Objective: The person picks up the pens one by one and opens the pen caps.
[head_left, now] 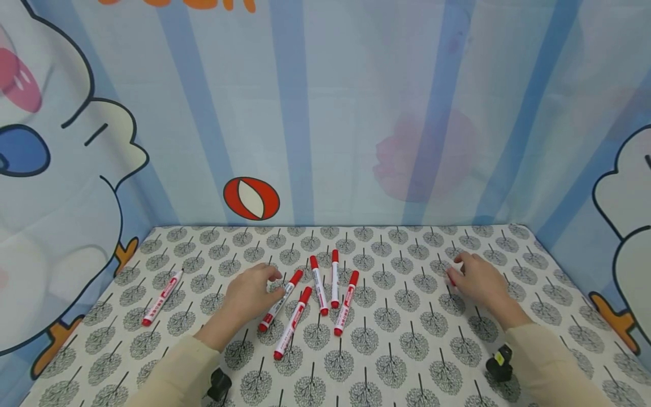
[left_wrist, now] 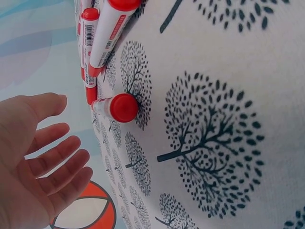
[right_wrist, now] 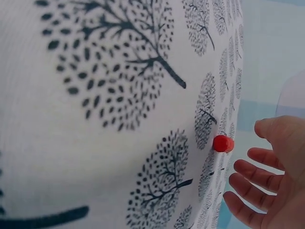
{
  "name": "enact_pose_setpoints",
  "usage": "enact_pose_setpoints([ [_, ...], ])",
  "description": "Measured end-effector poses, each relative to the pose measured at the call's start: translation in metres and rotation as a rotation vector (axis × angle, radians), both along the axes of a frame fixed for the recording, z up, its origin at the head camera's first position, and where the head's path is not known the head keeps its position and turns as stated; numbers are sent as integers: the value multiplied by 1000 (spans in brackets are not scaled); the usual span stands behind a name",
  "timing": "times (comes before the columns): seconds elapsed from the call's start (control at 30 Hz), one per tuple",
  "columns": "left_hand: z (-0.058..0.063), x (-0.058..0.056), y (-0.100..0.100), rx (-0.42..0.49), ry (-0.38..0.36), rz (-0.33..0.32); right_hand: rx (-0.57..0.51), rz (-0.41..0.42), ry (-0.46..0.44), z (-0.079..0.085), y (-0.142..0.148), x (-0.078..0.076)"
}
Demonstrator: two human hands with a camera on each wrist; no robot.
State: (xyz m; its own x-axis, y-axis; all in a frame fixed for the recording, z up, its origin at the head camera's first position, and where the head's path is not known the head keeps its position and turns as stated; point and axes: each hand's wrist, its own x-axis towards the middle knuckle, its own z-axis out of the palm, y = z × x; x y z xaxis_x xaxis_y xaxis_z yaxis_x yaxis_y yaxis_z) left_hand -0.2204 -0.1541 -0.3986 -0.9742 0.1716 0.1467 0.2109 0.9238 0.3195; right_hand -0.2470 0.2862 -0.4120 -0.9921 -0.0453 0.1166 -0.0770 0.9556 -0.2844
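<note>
My left hand point(head_left: 252, 291) hovers beside a whiteboard marker point(head_left: 280, 301) with red ends, at the left of a loose group. Its fingers are spread and loosely bent, and the left wrist view shows a gap between them and the marker's red end point(left_wrist: 124, 107). On the right, my other hand point(head_left: 478, 278) is held by a small red cap point(right_wrist: 223, 143) on the cloth. The right wrist view shows its fingers relaxed and apart from the cap; in the head view the hand mostly hides the cap.
More red-and-white markers point(head_left: 293, 323) lie in the group at mid-table. A single marker point(head_left: 163, 298), its far end white without a red cap, lies at the left. Tree-patterned cloth point(head_left: 396, 362) covers the table, and a printed curtain point(head_left: 346, 113) hangs behind.
</note>
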Motion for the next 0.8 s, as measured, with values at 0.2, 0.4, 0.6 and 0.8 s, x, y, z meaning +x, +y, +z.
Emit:
enact_pose_setpoints([
  [0.2, -5, 1, 3, -13, -1, 13, 11, 55, 61, 2, -3, -1],
  [0.4, -12, 0, 5, -15, 10, 24, 22, 116, 112, 7, -9, -1],
  [0.6, -16, 1, 4, 11, -4, 20, 14, 161, 122, 14, -19, 1],
  [0.8, -21, 0, 5, 5, -21, 33, 7, 208, 171, 17, -29, 4],
])
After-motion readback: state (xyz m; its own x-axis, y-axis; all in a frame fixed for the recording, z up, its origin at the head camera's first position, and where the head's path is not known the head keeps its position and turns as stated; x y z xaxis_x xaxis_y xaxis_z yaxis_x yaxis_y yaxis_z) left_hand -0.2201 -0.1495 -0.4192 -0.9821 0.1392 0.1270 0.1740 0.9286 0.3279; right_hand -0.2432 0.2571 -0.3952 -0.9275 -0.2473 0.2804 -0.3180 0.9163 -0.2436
